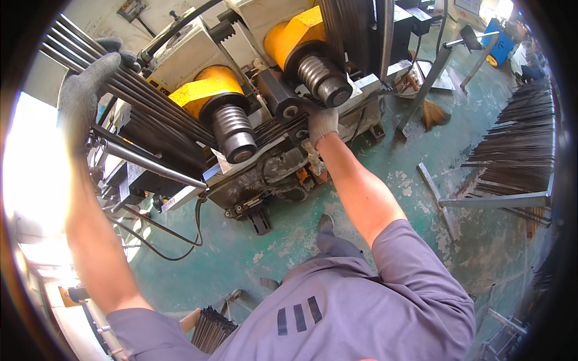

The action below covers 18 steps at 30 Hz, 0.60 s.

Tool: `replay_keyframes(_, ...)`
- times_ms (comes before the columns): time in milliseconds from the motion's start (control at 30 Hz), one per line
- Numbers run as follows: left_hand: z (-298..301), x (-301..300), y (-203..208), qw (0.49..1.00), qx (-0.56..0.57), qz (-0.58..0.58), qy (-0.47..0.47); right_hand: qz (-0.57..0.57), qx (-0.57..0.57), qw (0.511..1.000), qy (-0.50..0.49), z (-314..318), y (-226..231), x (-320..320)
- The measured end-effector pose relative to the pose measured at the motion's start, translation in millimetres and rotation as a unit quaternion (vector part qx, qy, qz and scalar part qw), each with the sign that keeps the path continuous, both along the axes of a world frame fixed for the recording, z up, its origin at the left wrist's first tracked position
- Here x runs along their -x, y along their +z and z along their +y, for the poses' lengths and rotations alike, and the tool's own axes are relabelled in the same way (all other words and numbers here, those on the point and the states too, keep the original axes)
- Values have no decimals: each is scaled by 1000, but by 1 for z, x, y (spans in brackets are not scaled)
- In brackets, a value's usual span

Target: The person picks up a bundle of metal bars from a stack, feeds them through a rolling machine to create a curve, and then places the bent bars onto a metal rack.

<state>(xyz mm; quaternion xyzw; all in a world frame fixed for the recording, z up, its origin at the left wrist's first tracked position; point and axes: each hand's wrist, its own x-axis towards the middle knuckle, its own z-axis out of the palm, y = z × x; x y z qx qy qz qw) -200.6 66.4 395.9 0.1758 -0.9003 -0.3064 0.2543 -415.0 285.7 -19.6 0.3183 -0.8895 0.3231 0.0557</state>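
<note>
Left hand (84, 90), in a grey glove, is wrapped over a bundle of rods (150, 105), fingers curled around the top of it near its far end, gripping shut. The rods are thin, dark, straight steel, many side by side, running from above the left fingers diagonally down toward the right fingers. Their lower ends lie in the gap under the two threaded rollers (235, 129) of the machine (271, 162). Right hand (321, 125), in a whitish glove, presses on the machine's dark block just beside the rod ends; the fingers look bent and closed against it, but whether they hold a rod cannot be told. Each roller is grey and ribbed, with a yellow housing (201, 90) behind it, one just left of the right fingers, one above them. A single shiny ribbed bar (150, 162) lies below the left fingers, apart from the bundle. Far right of the right fingers, a rack (518, 150) holds more dark rods. The floor (373, 156) is green and worn.
</note>
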Motion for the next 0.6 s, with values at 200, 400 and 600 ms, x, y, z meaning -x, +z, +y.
replay_keyframes(200,8,-32,7,986,130,52,96,60,82,995,-20,-10,-13,8)
replay_keyframes(400,129,-132,-22,989,13,134,68,-366,553,743,-93,91,32,-61)
replay_keyframes(600,282,-153,-145,980,-86,159,-81,-401,598,675,-164,326,11,-125)
